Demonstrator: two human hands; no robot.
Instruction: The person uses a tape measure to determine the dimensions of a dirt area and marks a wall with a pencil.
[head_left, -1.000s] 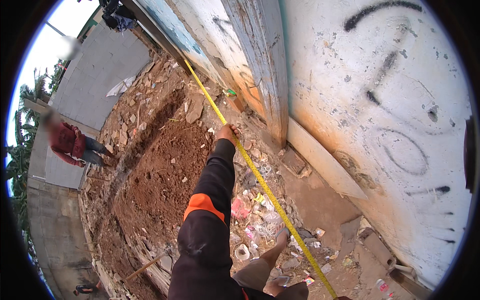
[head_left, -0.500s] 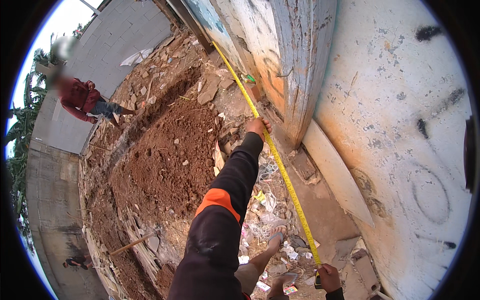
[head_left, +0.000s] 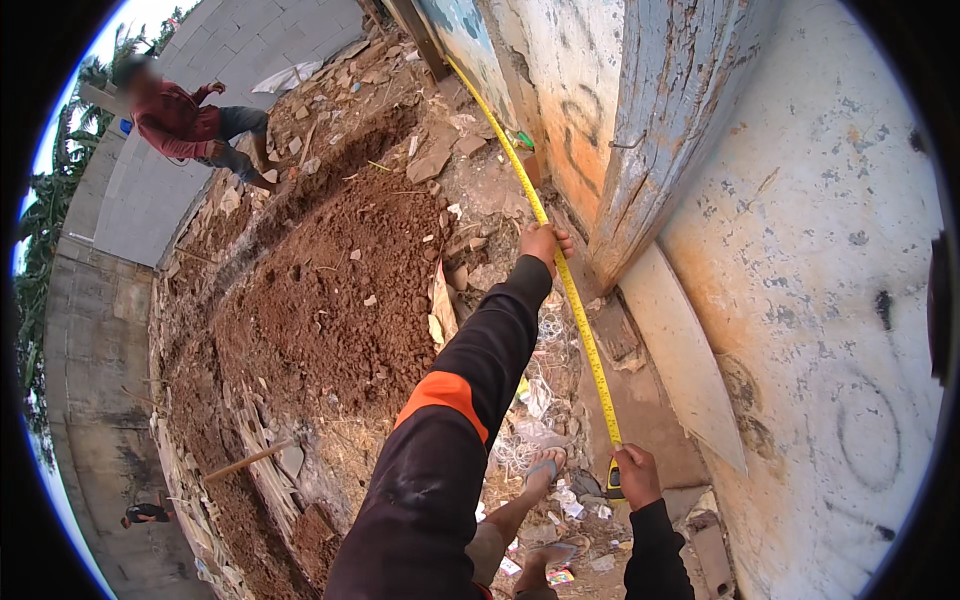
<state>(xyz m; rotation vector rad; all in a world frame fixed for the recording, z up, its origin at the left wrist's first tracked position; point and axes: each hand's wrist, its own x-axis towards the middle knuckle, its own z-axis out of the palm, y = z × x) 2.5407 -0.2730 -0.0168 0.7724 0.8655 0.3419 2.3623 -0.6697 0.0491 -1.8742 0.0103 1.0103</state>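
Note:
A yellow tape measure (head_left: 592, 352) is stretched out along the foot of the painted wall, its blade running to the base of a dark post at the far end. Partway along, my left hand (head_left: 545, 246) grips the blade, the arm reaching forward in a dark sleeve with an orange band. Nearer to me, my right hand (head_left: 637, 475) is closed around the tape's black and yellow case (head_left: 614, 478), low on the right. Between my hands the blade hangs nearly straight above the ground.
Peeling wall (head_left: 810, 250) and a weathered wooden post (head_left: 690, 110) stand on the right. Loose brown soil (head_left: 330, 290) lies beside a trench on the left. Litter (head_left: 540, 430) surrounds my sandalled feet. A person in a red top (head_left: 180, 120) walks at the far left; another person (head_left: 147, 513) is farther off.
My right hand has moved forward and up with the case, shortening the span to my left hand. The view has shifted slightly. The person in red has taken a step.

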